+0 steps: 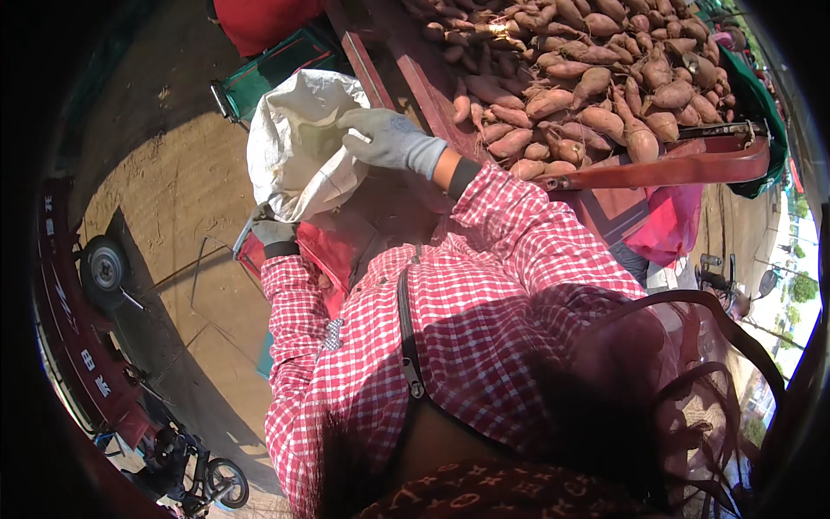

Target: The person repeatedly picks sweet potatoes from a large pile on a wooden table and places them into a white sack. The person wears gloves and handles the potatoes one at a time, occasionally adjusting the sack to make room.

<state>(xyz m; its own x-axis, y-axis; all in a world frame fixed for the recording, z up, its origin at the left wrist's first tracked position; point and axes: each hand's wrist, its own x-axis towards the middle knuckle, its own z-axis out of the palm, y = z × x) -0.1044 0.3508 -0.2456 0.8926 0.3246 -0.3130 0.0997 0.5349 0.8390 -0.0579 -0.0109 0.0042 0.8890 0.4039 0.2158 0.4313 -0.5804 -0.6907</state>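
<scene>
A white woven plastic sack [269,156] hangs before me with its mouth spread wide. My right hand [386,139], in a grey knit glove, pinches the sack's rim on the right, thumb and fingers folded over the edge. My left hand [273,228], gloved alike, grips the rim at the lower left, its fingers partly hidden by the cloth. The shaded bottom of the sack is hard to make out. Right of my right hand, a large heap of sweet potatoes [590,84] fills a red metal cargo bed.
A red side rail [655,170] edges the cargo bed. Beyond the sack is a green container [279,71], near something red. A red bag [327,250] is below the sack. On the dirt ground [188,168] at left are a red vehicle's wheel [104,272] and a motorcycle [214,483].
</scene>
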